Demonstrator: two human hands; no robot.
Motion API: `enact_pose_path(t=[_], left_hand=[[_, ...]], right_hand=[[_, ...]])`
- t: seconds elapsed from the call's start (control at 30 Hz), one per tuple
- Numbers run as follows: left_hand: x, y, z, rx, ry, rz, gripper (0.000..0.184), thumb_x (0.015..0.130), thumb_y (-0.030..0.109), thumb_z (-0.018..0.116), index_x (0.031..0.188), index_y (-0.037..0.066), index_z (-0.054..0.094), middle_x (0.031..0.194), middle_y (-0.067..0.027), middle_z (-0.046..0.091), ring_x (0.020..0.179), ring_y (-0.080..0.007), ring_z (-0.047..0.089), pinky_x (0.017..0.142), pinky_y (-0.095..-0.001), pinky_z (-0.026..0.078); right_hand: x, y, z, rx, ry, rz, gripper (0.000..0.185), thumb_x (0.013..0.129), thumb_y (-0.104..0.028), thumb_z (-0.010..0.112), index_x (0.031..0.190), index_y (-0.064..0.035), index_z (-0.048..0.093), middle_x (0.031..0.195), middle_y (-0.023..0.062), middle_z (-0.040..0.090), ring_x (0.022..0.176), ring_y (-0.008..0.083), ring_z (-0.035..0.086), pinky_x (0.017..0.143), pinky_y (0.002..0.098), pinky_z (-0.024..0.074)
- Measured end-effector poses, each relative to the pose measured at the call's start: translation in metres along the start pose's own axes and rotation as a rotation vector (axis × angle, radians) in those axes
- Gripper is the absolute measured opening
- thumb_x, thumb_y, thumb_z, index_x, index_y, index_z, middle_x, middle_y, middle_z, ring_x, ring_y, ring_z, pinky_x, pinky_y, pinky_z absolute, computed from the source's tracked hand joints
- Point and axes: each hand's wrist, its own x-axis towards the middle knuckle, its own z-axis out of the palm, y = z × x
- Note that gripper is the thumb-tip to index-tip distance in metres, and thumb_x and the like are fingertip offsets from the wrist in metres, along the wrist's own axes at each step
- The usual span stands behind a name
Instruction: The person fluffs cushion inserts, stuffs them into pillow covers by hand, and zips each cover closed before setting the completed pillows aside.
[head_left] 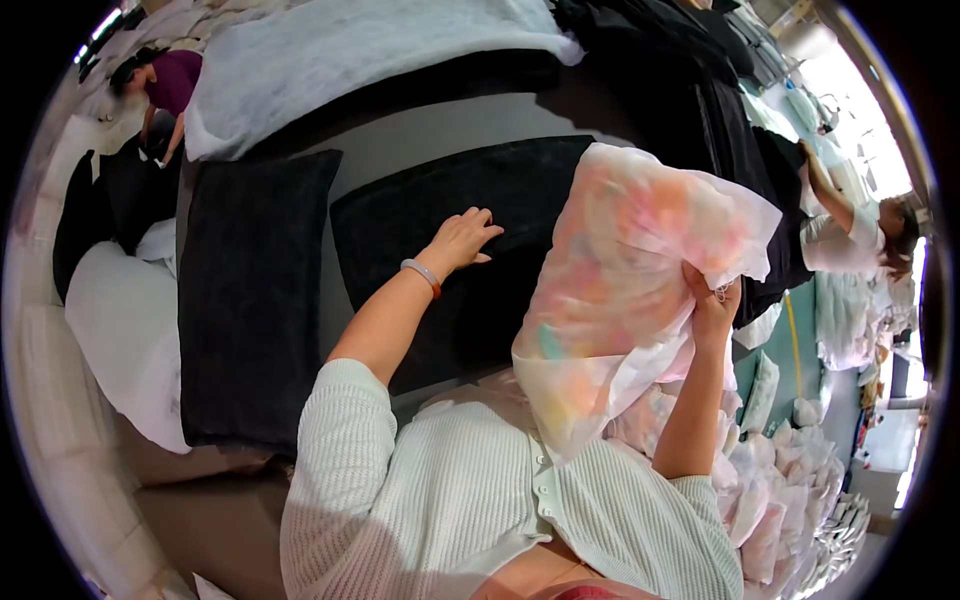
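Observation:
A whitish, see-through pillow-shaped bag [620, 260] with pink, orange and some green filling hangs in front of my chest. My right hand [714, 300] is closed on its right edge, where a bit of white thread shows by the fingers. My left hand [465, 238] is over a flat black fabric piece [410, 215], fingers loosely bent with the thumb apart and nothing in them; whether it touches the cloth I cannot tell. Part of that black piece is hidden behind the bag. A second black cushion-like piece [255, 300] lies to the left.
A grey table [400, 135] bears white batting [370, 60] at its far side. Dark cloth [720, 150] is heaped at the right. Filled pale bags [770, 490] pile up at lower right. One person [178, 80] bends at far left; another [850, 235] stands at right.

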Motion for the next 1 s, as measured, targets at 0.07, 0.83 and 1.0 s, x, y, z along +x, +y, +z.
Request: enact_pose_path(t=[0.07, 0.83, 1.0], left_hand=[[0.002, -0.006, 0.003, 0.031, -0.007, 0.085, 0.025, 0.077, 0.015, 0.074, 0.102, 0.013, 0.07, 0.099, -0.0056, 0.059, 0.099, -0.0239, 0.059, 0.081, -0.0378, 0.052], [0.081, -0.104, -0.083, -0.248, 0.24, -0.367, 0.027, 0.09, 0.026, 0.053, 0.096, 0.001, 0.064, 0.1, -0.0266, 0.064, 0.098, -0.0465, 0.059, 0.081, -0.0504, 0.05], [0.108, -0.036, -0.163, -0.203, 0.089, -0.082, 0.026, 0.091, 0.026, 0.054, 0.091, 0.0, 0.056, 0.088, -0.0274, 0.061, 0.087, -0.0483, 0.057, 0.07, -0.0482, 0.048]], right_hand=[[-0.005, -0.006, 0.005, 0.063, 0.006, 0.1, 0.018, 0.08, -0.001, 0.075, 0.097, 0.0028, 0.069, 0.115, 0.0059, 0.058, 0.101, 0.0156, 0.058, 0.088, 0.0274, 0.0437], [-0.003, 0.015, 0.183, -0.79, -0.215, -0.155, 0.021, 0.073, -0.023, 0.076, 0.09, -0.0109, 0.072, 0.094, 0.0199, 0.06, 0.091, 0.0386, 0.058, 0.087, 0.0487, 0.0457], [0.015, 0.02, 0.221, -0.926, -0.264, -0.204, 0.031, 0.064, -0.027, 0.081, 0.087, -0.0097, 0.069, 0.102, 0.0136, 0.054, 0.088, 0.0293, 0.061, 0.076, 0.0409, 0.0475]])
